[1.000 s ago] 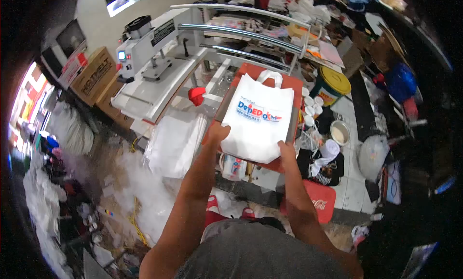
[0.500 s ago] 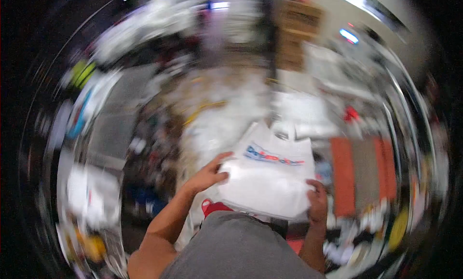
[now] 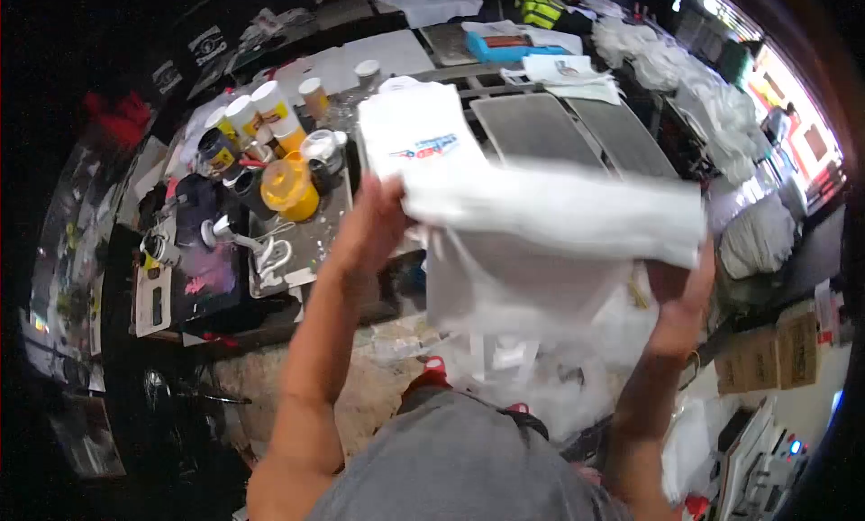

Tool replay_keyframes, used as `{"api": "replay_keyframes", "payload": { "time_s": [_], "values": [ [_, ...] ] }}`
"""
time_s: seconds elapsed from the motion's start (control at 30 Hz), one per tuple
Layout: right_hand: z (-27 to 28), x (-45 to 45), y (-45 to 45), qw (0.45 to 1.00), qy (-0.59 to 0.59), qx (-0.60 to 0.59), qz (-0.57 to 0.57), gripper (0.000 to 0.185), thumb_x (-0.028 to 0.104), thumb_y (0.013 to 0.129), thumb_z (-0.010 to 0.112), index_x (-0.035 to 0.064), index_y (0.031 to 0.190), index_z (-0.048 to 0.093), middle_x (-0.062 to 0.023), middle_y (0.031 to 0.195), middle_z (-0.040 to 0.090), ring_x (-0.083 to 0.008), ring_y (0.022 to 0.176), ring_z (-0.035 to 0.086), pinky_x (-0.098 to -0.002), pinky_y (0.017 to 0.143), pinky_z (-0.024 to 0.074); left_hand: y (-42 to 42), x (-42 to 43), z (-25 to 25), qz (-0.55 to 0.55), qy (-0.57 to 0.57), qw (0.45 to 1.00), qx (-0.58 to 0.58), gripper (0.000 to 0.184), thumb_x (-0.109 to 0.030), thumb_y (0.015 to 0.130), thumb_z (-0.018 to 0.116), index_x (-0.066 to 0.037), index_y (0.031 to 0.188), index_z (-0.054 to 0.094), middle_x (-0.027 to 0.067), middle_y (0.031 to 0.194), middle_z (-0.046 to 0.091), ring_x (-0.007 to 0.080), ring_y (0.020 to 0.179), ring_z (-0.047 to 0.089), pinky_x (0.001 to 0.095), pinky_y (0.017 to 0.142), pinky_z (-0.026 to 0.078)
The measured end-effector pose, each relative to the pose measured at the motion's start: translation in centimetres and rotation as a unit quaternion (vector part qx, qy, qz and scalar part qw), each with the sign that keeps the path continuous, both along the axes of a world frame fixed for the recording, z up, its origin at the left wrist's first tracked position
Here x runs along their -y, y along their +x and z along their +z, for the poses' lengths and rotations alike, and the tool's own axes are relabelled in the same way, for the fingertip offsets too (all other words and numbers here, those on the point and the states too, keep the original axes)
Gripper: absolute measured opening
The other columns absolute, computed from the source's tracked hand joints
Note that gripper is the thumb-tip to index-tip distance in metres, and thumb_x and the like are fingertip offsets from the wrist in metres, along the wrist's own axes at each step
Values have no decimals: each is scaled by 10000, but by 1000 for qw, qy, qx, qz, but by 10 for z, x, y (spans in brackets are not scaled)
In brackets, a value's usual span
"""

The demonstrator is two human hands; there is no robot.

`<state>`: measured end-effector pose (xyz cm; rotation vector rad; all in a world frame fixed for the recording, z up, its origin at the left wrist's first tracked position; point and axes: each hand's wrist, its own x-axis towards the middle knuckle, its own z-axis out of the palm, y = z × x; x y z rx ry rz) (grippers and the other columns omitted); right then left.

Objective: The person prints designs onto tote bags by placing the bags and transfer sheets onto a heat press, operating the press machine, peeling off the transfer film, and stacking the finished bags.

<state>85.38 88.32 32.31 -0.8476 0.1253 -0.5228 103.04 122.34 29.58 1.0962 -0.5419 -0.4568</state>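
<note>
The left hand (image 3: 372,222) and right hand (image 3: 687,305) grip opposite ends of a blurred white bag (image 3: 554,210), held in the air near a printed bag (image 3: 416,124) on the desk (image 3: 334,216).

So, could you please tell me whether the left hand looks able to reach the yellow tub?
Probably yes, once freed: the left hand grips one end of the white bag, but the yellow tub stands off to its left, nothing visible between.

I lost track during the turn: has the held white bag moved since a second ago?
Yes: the bag has moved away from the white press, toward the grey panels.
</note>
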Motion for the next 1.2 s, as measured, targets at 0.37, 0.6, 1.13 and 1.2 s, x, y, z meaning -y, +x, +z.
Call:
{"api": "replay_keyframes", "payload": {
  "time_s": [0.37, 0.6, 1.13, 1.2],
  "values": [
    [155, -63, 169, 879, -134, 362, 279, 553, 239, 905, 453, -38, 1384, 456, -347, 1465, 354, -500, 1391, 298, -477, 1097, 365, 132, -17, 143, 95, -206, 928, 295, 864, -386, 914, 661, -212, 1547, 99, 186, 1541, 321, 383, 1331, 440, 497, 1075, 382],
    [169, -114, 231, 891, -315, 326, 32, 579, 115, 850, 562, -19, 1377, 365, -240, 1369, 476, -343, 1294, 454, -468, 1072, 363, 118, 167, 100, 277, 54, 803, 525, 1254, -406, 560, 939, -27, 1509, 211, 189, 1487, 353, 328, 1362, 370, 445, 1132, 305],
    [-2, 44, 221, 991, -107, 75, -28, 819, 184, 911, 575, 46, 1524, 50, -349, 1473, 312, -438, 1316, 430, -486, 1048, 398, 113, 401, -103, 345, 282, 687, 574, 576, -217, 903, 560, 6, 1408, 397, 253, 1327, 520, 374, 1221, 510, 409, 1022, 415],
    [10, 100, 174, 982, -118, 105, 103, 728, 364, 967, 510, 58, 1512, 138, -284, 1401, 467, -445, 1161, 581, -532, 926, 505, 117, 381, -76, 182, 269, 829, 455, 534, -151, 887, 515, -7, 1393, 426, 216, 1290, 563, 329, 1175, 557, 384, 989, 452]
  ]
}}
